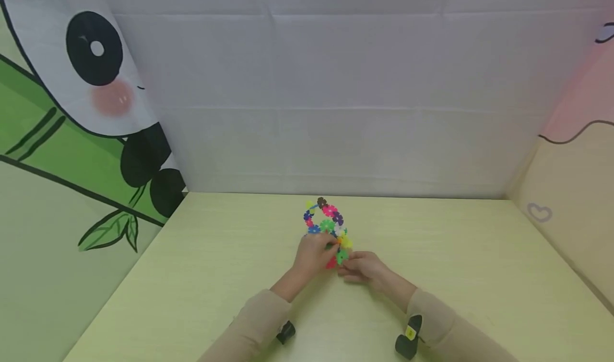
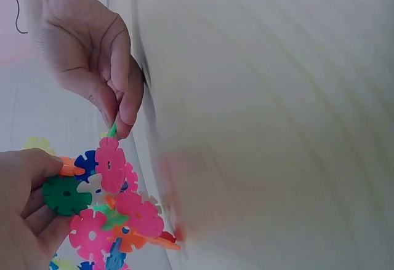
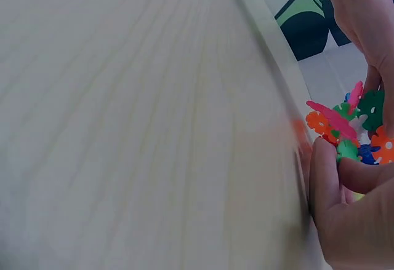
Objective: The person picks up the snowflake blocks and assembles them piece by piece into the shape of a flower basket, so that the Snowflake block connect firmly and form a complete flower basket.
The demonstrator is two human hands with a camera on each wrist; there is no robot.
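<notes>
A colourful build of interlocking plastic snowflake discs [image 1: 329,211] stands on the table, with a loop of discs at its far side. My left hand [image 1: 314,252] grips it from the left, thumb and fingers around an orange disc [image 2: 72,166] and a dark green disc [image 2: 66,196]. On the near right side, my right hand [image 1: 364,268] pinches a light green disc [image 1: 342,256] between thumb and fingertips. That disc joins a pink disc [image 2: 111,164] in the left wrist view. The left hand hides part of the build in the head view.
The pale wooden table [image 1: 216,255] extends around both hands. A white wall sheet [image 1: 307,101] rises behind it, and a printed panel with a cartoon panda [image 1: 115,101] stands on the left. Each sleeve carries a black wrist camera [image 1: 409,340].
</notes>
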